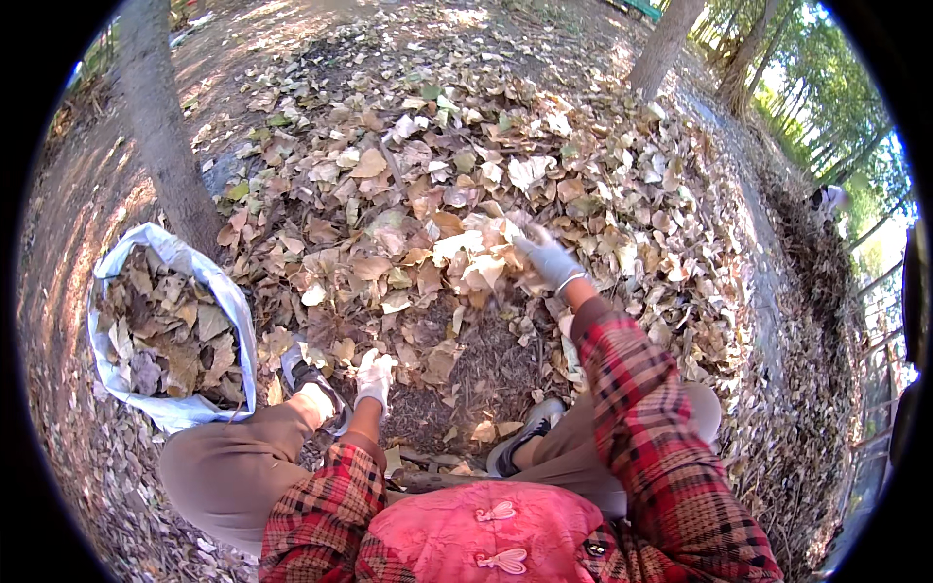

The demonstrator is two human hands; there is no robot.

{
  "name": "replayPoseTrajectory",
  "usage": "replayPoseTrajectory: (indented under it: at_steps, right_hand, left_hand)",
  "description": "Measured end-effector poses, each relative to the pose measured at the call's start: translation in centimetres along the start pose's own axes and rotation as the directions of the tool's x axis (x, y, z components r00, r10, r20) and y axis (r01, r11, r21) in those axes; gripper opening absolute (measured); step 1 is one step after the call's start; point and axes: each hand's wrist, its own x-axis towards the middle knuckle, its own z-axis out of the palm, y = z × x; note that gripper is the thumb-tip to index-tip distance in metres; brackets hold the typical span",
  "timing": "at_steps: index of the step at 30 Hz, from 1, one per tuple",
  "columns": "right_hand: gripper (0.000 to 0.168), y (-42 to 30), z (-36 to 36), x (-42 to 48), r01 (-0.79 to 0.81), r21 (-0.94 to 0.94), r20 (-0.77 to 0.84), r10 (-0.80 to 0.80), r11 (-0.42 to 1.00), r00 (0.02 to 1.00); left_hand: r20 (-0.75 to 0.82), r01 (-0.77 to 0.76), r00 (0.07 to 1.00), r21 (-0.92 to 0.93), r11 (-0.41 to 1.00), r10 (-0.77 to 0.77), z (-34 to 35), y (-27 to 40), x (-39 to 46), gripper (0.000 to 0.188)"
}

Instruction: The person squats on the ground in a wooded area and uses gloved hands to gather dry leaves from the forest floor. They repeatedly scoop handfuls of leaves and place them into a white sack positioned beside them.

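Note:
Dry fallen leaves (466, 251) lie in a thick heap on the ground in front of me. My right hand (550, 259), in a pale work glove, reaches into the heap's near side. Its fingers look spread and blurred by motion, touching or just above the leaves, with no leaf clearly held. Low between my shoes, my left hand (375, 379) wears a whitish glove. Its fingers are partly curled and nothing shows in them; whether they are closed is hard to make out. Beside my left knee, a white woven sack (249, 342) stands with its mouth wide and brown leaves inside.
A tree trunk (157, 131) rises just behind the sack, and another trunk (667, 47) stands at the far right. My left shoe (313, 379) and right shoe (526, 437) flank a patch of dark soil (485, 372). A stick (437, 479) lies close to me.

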Motion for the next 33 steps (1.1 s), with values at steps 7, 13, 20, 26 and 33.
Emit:
replayPoseTrajectory:
  at_steps: [7,13,20,26,33]
  right_hand:
    - [0.076,-17.7,-9.2,-0.6,0.302,-0.659,0.055,-0.356,0.689,0.933]
    - [0.072,-30.6,-8.4,-8.6,0.252,-0.807,0.05,-0.363,0.534,0.93]
    - [0.07,-22.9,-8.6,-12.3,0.36,-0.686,0.155,-0.357,0.632,0.921]
    - [0.076,-7.5,-9.8,-9.9,0.151,-0.772,0.127,-0.082,0.618,0.988]
    - [0.074,0.9,-7.2,-6.3,0.159,-0.729,0.24,0.031,0.666,0.97]
  left_hand:
    - [0.034,0.071,0.996,0.217,0.974,-0.081,0.4,3.8,-3.1,0.066]
    - [0.018,-0.045,0.999,0.12,0.992,0.043,-0.6,4.0,-3.2,0.065]
    - [-0.023,-0.069,0.997,0.187,0.98,0.075,-2.5,5.8,-3.2,0.073]
    - [-0.054,-0.176,0.982,0.079,0.981,0.181,-4.3,9.8,0.4,0.075]
    - [-0.472,-0.215,0.879,-0.512,0.832,-0.063,-10.4,18.4,-4.4,0.073]
